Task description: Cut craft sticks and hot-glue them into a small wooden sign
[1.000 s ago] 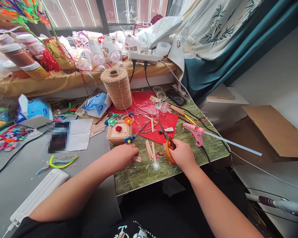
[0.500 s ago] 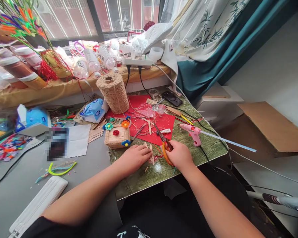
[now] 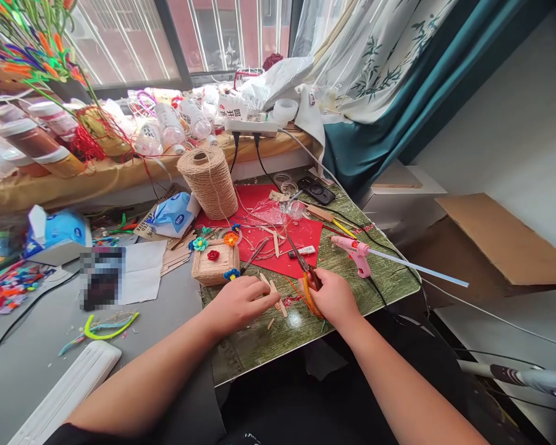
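Left grip [image 3: 241, 303], closure unclear, moved to at least two sticks [image 3: 283, 306]; right grip [image 3: 336, 298] clamps one pair of scissors [image 3: 304, 267].

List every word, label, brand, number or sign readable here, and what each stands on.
"喝开": white-labelled clear plastic bottle.
Apparently "SIVE": brown paper card, partly covered.
Too small or blurred: other bottle labels, blue plastic tissue packs, white tube with black cap, beige paper tag, black shirt.
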`<state>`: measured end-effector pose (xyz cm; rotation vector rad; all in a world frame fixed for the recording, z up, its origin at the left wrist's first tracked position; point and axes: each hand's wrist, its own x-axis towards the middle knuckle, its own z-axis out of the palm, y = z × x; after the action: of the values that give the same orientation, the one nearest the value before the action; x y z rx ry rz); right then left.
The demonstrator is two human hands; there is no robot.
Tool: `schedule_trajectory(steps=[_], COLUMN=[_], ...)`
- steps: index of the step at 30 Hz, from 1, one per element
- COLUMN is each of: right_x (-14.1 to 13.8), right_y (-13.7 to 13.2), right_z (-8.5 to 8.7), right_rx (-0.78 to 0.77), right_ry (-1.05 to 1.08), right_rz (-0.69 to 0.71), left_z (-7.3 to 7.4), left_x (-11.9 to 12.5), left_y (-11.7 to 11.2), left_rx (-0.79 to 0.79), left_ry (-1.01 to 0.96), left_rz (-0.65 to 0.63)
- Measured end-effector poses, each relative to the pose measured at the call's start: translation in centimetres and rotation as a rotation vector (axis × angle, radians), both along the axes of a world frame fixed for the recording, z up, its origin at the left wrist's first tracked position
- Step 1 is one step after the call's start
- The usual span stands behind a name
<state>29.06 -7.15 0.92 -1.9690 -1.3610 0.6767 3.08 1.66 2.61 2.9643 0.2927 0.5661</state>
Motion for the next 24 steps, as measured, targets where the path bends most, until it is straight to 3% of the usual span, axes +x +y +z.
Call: schedule_trajectory(steps=[2,5,8,12,18,20,22,24], right_x=[-0.4,-1.2,-2.0,-2.8,-4.4,-5.4,-6.5,-7.6], right_y=[-0.4,-1.1,-1.4,-1.4,-1.1,-1.0,-0.8,-0.6], right_z=[0.1,0.7,1.6,2.0,1.8,2.1,2.5,2.9], right_rx=[-0.013,-0.043,-0.025,-0.011,-0.068,-0.017,0.081,0.161], right_ry=[0.295,0.771,1.048,1.215,1.284,1.321,1.417,1.505], right_rz=[-0.021,-0.044,-0.011,0.058,0.048,-0.032,-0.127,-0.177], left_z=[0.2,0.4,0.8,1.4,1.4,1.3,1.2,1.1], left_x=[-0.3,-0.2,0.0,0.1,0.5,0.8,1.1,1.5], left_y=[-0.3,-0.7,-1.0,-1.2,-1.4,-1.7,-2.1,-2.5], left_rx=[-0.068,-0.337,-0.591,-0.679,-0.706,-0.834,-1.067,-1.308], left_ry=[-0.133,-0.254,-0.261,-0.224,-0.199,-0.288,-0.458,-0.541], left_rz=[-0.043,-0.12,-0.143,-0.173,0.008,0.11,0.225,0.259])
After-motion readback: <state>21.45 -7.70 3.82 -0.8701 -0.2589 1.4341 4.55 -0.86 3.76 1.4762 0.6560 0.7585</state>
